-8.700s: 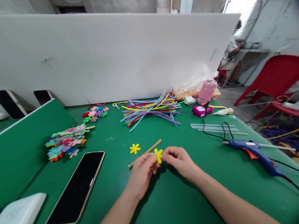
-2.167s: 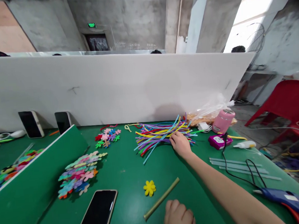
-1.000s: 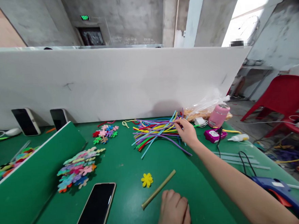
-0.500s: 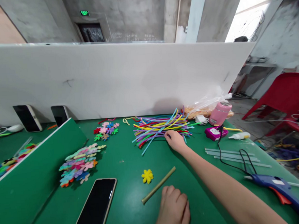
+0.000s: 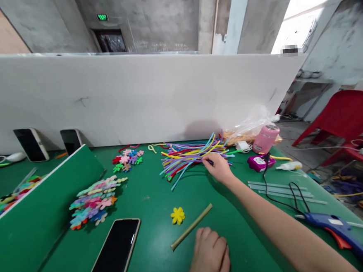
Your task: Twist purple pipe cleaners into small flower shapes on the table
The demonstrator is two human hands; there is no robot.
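Note:
My right hand (image 5: 219,167) is at the right side of a loose pile of coloured pipe cleaners (image 5: 189,154), thumb and forefinger pinched on a pipe cleaner at the pile's near edge. Its exact colour is hard to tell. Close to the bottom edge, my left hand (image 5: 208,252) rests on the green table with its fingers curled in; no object shows in it. Just beyond it lies a short olive-green stick (image 5: 191,227), slanted and apart from the fingers. A yellow flower shape (image 5: 177,215) lies to the left of the stick.
Fuzzy flowers (image 5: 94,200) lie in a heap by the green divider (image 5: 48,191), with a smaller group (image 5: 127,159) behind. A phone (image 5: 112,255) lies front left. On the right are a glue gun (image 5: 333,222), glue sticks (image 5: 285,191), a purple socket (image 5: 260,162) and a pink bottle (image 5: 265,138).
My right hand has shifted slightly right and back toward me at the pile, its pinched fingers now more visible. My left hand stays in place. The view has moved a little.

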